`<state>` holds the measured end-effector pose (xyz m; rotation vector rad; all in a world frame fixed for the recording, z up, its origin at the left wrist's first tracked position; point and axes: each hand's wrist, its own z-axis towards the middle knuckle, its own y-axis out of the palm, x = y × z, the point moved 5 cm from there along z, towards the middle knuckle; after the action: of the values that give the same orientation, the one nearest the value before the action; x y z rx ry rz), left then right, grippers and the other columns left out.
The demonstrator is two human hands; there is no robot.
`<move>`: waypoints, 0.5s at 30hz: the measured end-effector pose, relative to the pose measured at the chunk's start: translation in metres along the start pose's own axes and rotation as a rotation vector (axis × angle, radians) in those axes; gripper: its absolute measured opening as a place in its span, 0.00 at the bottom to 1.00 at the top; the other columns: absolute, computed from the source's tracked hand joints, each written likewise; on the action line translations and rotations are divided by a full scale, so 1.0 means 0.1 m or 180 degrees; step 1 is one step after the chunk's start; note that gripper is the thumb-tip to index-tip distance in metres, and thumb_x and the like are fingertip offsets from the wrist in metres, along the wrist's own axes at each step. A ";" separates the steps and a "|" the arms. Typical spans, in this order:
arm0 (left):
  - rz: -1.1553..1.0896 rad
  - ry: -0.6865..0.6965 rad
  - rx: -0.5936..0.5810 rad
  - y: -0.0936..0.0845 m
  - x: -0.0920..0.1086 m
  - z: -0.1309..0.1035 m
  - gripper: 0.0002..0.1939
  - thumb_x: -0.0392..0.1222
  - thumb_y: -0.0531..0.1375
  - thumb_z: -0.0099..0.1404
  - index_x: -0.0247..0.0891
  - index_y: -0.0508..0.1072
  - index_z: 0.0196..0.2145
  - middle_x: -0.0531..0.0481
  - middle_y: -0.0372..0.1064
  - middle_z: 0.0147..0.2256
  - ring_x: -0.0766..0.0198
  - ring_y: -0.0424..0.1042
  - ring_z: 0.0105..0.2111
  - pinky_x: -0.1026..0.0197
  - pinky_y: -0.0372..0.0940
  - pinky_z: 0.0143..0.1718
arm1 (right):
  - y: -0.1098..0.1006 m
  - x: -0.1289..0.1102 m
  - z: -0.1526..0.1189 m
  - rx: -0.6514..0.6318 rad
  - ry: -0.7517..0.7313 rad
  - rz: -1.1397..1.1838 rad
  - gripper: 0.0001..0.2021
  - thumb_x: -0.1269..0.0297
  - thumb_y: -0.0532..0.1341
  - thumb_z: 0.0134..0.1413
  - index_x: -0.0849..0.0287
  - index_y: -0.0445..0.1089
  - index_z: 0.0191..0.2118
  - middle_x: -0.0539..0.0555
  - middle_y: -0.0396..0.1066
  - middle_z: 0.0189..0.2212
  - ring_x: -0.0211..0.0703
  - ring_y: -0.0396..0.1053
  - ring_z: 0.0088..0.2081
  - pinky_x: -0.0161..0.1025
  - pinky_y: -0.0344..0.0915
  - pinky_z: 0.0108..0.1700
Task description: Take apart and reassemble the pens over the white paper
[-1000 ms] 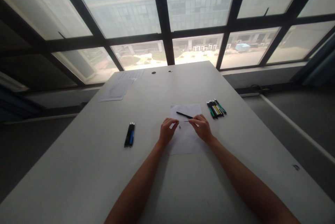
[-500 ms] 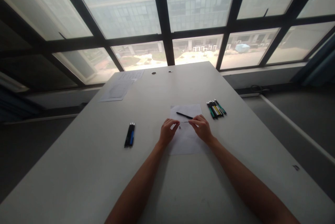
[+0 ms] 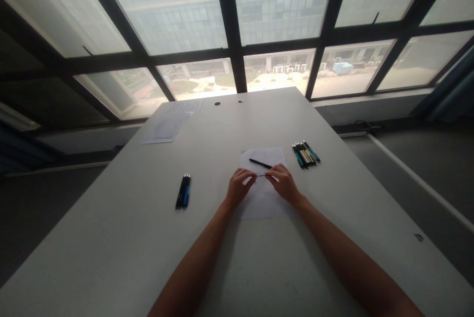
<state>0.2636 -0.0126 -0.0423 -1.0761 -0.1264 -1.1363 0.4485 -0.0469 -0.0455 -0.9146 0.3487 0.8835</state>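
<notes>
A thin dark pen refill (image 3: 261, 175) spans the small gap between my two hands, over a white sheet of paper (image 3: 259, 206). My left hand (image 3: 239, 186) is closed in a pinch at its left end. On the other end, the thumb and fingers of my right hand (image 3: 284, 182) are pinched shut. Any tiny part between the left fingertips is hidden. Just beyond the fingers a black pen barrel (image 3: 260, 163) lies slanted on the paper, its right end covered by my right hand.
Several pens (image 3: 305, 154) with green, yellow, white and black parts lie in a row at the right. Left of my hands is a group of black and blue pens (image 3: 183, 191). Printed sheets (image 3: 165, 127) rest at the table's far left, before the windows.
My hands have come closer together, and less of the refill shows between them. The left fingertips have moved slightly right. A small dark piece under them on the paper is no longer visible.
</notes>
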 end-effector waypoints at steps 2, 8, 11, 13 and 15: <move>0.0003 0.0016 -0.0034 0.01 0.00 0.00 0.06 0.42 0.60 0.67 0.42 0.78 0.36 0.47 0.76 0.36 0.60 0.72 0.40 0.55 0.69 0.45 | 0.01 -0.02 0.00 -0.0018 -0.0019 0.0061 0.05 0.68 0.62 0.61 0.54 0.77 0.38 0.55 0.72 0.33 0.46 0.67 0.40 0.42 0.67 0.45; -0.0051 0.0059 -0.0025 0.03 0.00 0.00 0.06 0.43 0.61 0.67 0.43 0.78 0.37 0.47 0.75 0.36 0.60 0.71 0.39 0.55 0.68 0.44 | 0.06 -0.06 0.00 -0.0120 -0.0084 0.0216 0.06 0.70 0.60 0.61 0.55 0.75 0.38 0.55 0.72 0.33 0.45 0.67 0.41 0.43 0.67 0.46; -0.0034 0.0079 -0.0034 0.02 0.03 0.01 0.06 0.43 0.61 0.67 0.43 0.78 0.36 0.47 0.75 0.36 0.60 0.71 0.40 0.55 0.68 0.45 | 0.07 -0.06 -0.01 -0.0141 -0.0086 0.0246 0.06 0.69 0.60 0.62 0.55 0.75 0.38 0.55 0.72 0.34 0.46 0.67 0.41 0.43 0.67 0.46; -0.0040 0.0093 -0.0080 0.01 0.05 0.01 0.06 0.43 0.61 0.67 0.42 0.78 0.38 0.47 0.75 0.37 0.59 0.71 0.41 0.55 0.67 0.46 | 0.07 -0.06 -0.01 -0.0139 -0.0086 0.0244 0.06 0.69 0.60 0.62 0.55 0.75 0.37 0.55 0.72 0.34 0.46 0.67 0.41 0.42 0.67 0.46; -0.0064 0.0056 -0.0080 -0.01 0.07 0.01 0.08 0.44 0.60 0.67 0.42 0.77 0.42 0.47 0.75 0.39 0.59 0.71 0.42 0.55 0.67 0.48 | 0.07 -0.05 -0.01 -0.0135 -0.0062 0.0237 0.06 0.69 0.60 0.62 0.55 0.75 0.37 0.55 0.72 0.34 0.46 0.67 0.41 0.42 0.67 0.45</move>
<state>0.2665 -0.0165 -0.0372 -1.0890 -0.1095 -1.1679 0.4401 -0.0482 -0.0468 -0.9365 0.3502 0.9706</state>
